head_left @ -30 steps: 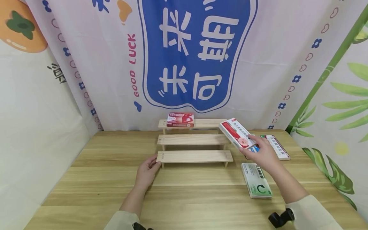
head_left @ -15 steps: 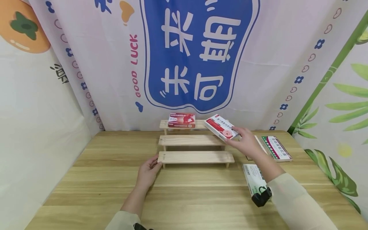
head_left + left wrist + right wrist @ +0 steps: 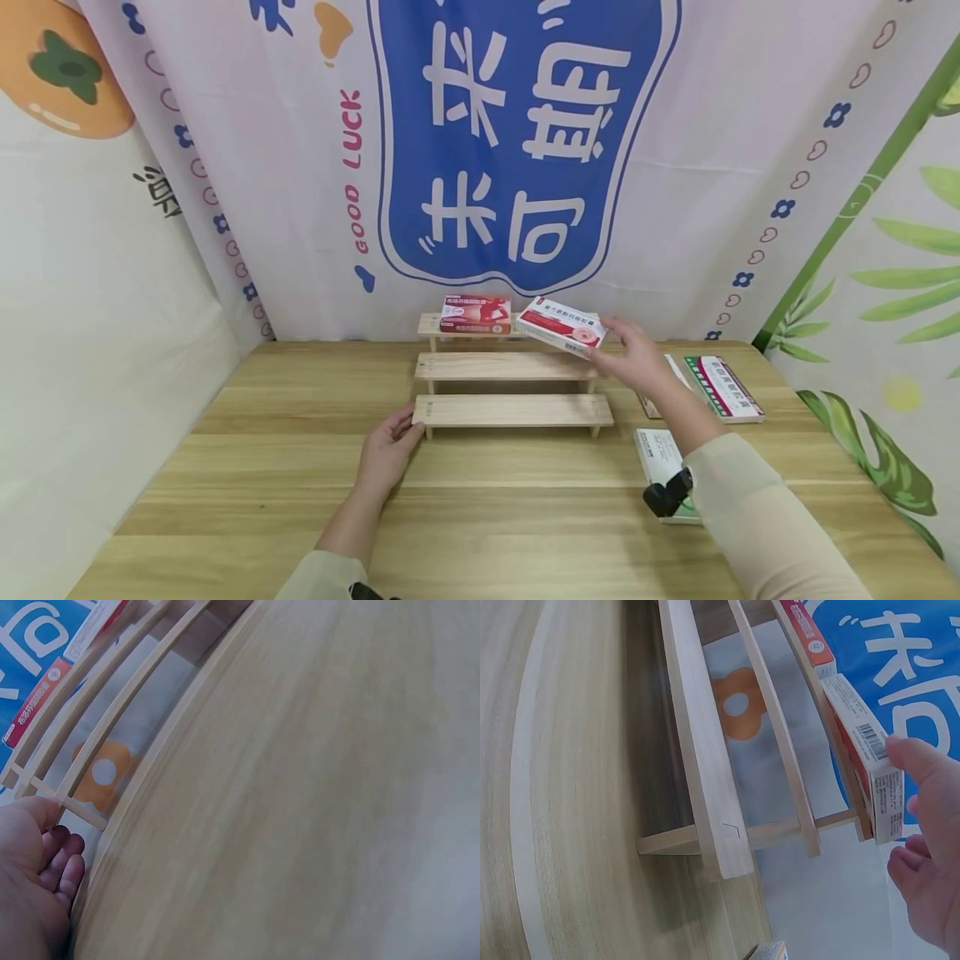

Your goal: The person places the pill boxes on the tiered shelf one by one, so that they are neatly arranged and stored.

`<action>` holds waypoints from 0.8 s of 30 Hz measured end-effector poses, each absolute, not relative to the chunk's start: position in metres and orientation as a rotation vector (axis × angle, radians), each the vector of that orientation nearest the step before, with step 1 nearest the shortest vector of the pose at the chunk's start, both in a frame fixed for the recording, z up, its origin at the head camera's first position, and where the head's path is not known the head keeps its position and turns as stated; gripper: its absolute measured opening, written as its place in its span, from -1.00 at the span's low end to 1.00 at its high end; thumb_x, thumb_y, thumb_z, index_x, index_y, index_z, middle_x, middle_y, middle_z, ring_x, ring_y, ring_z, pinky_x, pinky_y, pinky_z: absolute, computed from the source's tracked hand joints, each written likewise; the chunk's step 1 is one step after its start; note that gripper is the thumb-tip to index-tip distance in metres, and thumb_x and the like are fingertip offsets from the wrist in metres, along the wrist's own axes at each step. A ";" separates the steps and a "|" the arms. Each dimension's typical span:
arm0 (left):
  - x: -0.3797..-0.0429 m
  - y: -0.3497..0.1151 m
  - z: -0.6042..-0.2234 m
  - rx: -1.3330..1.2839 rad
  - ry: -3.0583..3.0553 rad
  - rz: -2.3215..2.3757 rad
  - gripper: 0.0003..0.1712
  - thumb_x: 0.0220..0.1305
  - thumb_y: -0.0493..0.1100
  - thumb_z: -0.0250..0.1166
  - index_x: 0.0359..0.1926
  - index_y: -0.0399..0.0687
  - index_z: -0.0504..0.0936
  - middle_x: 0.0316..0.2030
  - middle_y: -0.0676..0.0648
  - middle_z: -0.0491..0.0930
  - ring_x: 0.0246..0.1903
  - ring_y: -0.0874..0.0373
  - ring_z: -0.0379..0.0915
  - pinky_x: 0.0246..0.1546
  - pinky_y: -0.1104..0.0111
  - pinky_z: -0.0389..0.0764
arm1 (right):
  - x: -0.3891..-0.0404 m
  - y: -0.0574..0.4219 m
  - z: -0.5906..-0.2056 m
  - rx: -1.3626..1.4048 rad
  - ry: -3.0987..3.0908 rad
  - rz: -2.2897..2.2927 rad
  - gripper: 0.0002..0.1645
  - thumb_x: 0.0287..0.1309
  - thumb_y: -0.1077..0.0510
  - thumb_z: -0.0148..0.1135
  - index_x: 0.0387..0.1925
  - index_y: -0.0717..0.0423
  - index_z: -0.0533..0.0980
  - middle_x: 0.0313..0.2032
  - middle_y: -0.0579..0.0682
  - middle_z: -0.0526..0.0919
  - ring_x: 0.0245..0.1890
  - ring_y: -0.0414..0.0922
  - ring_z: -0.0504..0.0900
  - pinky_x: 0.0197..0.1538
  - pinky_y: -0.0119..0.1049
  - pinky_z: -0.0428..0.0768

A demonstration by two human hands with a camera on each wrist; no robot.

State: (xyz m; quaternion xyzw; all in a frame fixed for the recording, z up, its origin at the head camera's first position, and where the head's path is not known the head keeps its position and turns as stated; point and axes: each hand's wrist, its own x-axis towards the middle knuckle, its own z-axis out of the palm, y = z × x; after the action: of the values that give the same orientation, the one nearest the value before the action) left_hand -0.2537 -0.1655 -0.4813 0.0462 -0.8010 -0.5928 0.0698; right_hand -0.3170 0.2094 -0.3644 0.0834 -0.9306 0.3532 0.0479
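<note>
A three-step wooden display rack (image 3: 513,410) stands on the table. At its lower left end my left hand (image 3: 388,450) grips the wood, thumb against the end in the left wrist view. On the top step, toward the left, lies a red medicine box (image 3: 476,314). My right hand (image 3: 637,358) holds a white-and-red medicine box (image 3: 561,323) by its right end, at the right part of the top step. That box is tilted in the head view and its left end is close beside the red box. In the right wrist view, the thumb presses its barcode side (image 3: 870,742).
To the right on the table lie a green-and-white medicine box (image 3: 723,387), a partly hidden box (image 3: 678,371), and a pale box (image 3: 658,454) half covered by the right forearm. A printed curtain (image 3: 300,208) hangs directly behind the rack.
My right hand has carried the white-and-red box leftward from above the boxes on the right to the top step, turning it more level. The left hand has stayed at the rack's end.
</note>
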 end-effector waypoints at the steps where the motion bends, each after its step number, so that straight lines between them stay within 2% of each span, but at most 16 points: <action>1: -0.254 -0.166 -0.482 0.139 -2.412 -1.781 -0.50 0.34 -0.25 0.24 0.27 -0.27 0.45 0.18 -0.28 0.56 0.18 -0.09 0.51 0.17 0.31 0.59 | -0.318 0.210 -0.365 0.240 -2.832 1.076 -0.10 0.22 -0.18 0.24 0.43 0.17 0.20 0.46 0.31 0.12 0.37 0.34 0.24 0.38 0.28 0.29; 8: -0.253 -0.166 -0.481 0.137 -2.412 -1.777 -0.49 0.34 -0.25 0.23 0.28 -0.28 0.45 0.18 -0.28 0.56 0.18 -0.09 0.50 0.17 0.31 0.59 | -0.324 0.210 -0.369 0.196 -2.800 1.140 -0.19 0.29 -0.17 0.19 0.41 0.16 0.25 0.35 0.30 0.35 0.36 0.31 0.27 0.41 0.24 0.26; 16: -0.253 -0.166 -0.481 0.147 -2.413 -1.772 -0.50 0.35 -0.23 0.24 0.27 -0.25 0.46 0.18 -0.26 0.57 0.18 -0.07 0.51 0.20 0.25 0.57 | -0.333 0.206 -0.370 0.135 -2.762 1.259 -0.32 0.38 -0.07 0.10 0.38 0.19 0.28 0.35 0.31 0.35 0.39 0.26 0.27 0.46 0.15 0.23; 24: -0.253 -0.165 -0.480 0.144 -2.409 -1.787 -0.50 0.35 -0.22 0.24 0.28 -0.24 0.46 0.19 -0.25 0.56 0.19 -0.08 0.50 0.24 0.17 0.54 | -0.344 0.203 -0.370 0.086 -2.708 1.402 -0.38 0.43 0.00 0.01 0.40 0.18 0.27 0.39 0.26 0.32 0.42 0.23 0.24 0.46 0.15 0.24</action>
State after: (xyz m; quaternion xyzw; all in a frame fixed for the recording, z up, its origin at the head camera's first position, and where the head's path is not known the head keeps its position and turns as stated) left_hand -0.2533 -0.1648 -0.4803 0.0479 -0.8002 -0.5937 0.0695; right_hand -0.3437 0.2032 -0.3697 0.0280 -0.8868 0.4591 0.0452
